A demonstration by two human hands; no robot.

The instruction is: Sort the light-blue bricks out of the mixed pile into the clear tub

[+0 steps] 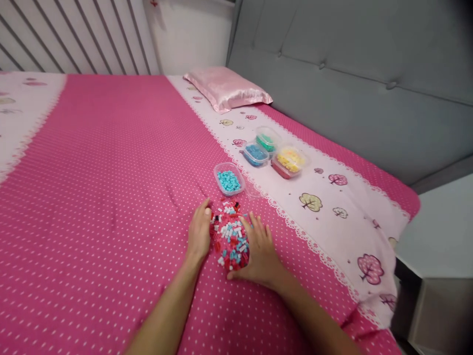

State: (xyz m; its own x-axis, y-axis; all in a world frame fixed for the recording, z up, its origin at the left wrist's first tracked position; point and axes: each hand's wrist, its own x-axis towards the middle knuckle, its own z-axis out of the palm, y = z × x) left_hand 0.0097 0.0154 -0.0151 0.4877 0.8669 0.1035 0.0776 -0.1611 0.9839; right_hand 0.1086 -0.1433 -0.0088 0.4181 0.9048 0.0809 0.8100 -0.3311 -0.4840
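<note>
A heap of small red, white and turquoise pieces (229, 232) lies on the pink dotted bedsheet (111, 197). My left hand (199, 230) rests flat against the heap's left side, fingers stretched out. On the right side of the heap my right hand (259, 251) lies flat with fingers spread, cupping the pile's edge. Neither hand holds anything. Just beyond the heap stands a clear tub of turquoise pieces (229, 179).
Farther back on the white tree-print strip stand tubs of blue pieces (255, 154), green pieces (267, 140) and yellow pieces (289, 160). A pink satin pillow (227, 88) lies by the grey padded headboard (351, 74). The bed edge drops off at the right.
</note>
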